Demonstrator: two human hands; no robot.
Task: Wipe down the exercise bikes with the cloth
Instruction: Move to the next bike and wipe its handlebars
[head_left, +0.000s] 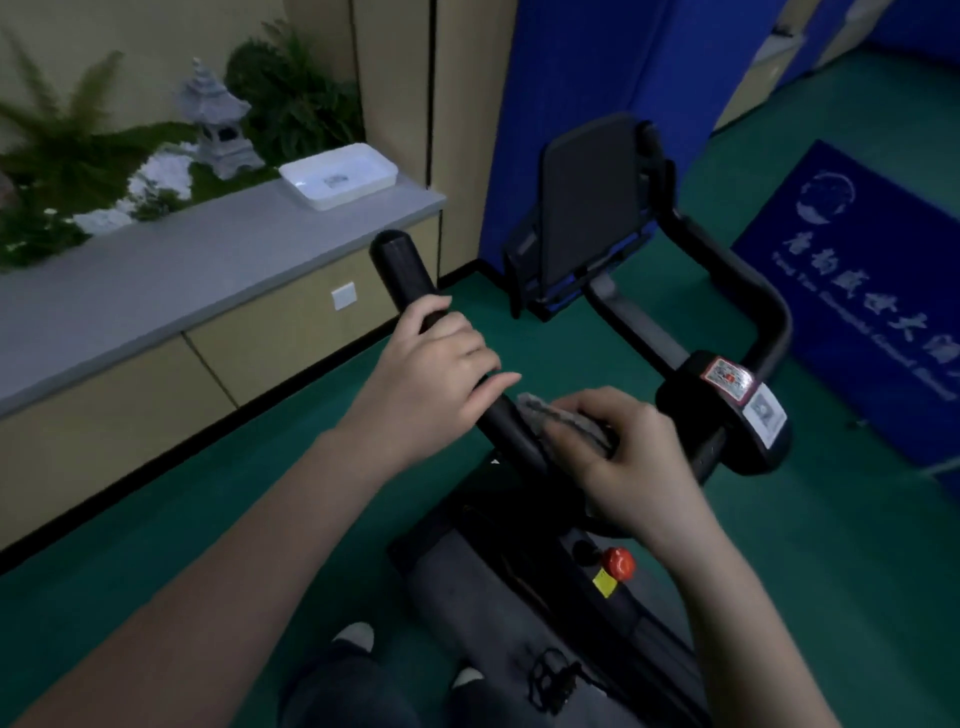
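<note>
A black exercise bike (519, 571) stands in front of me, its handlebar (402, 265) running from upper left down to the centre post. My left hand (436, 364) grips the left handlebar arm, fingers curled over it. Just below and to the right, my right hand (618, 457) holds a grey cloth (561, 421) wrapped against the bar near the stem. The right handlebar arm (763, 306) curves round past a black console screen (592, 197). A red knob (618, 563) sits on the frame below my right wrist.
A grey-topped cabinet (156, 280) runs along the left, carrying a white tray (340, 176), plants and a small stone lantern (218, 124). Blue wall panels (571, 78) stand behind the bike. A blue mat (872, 291) lies on the green floor at right. My shoes (356, 636) show below.
</note>
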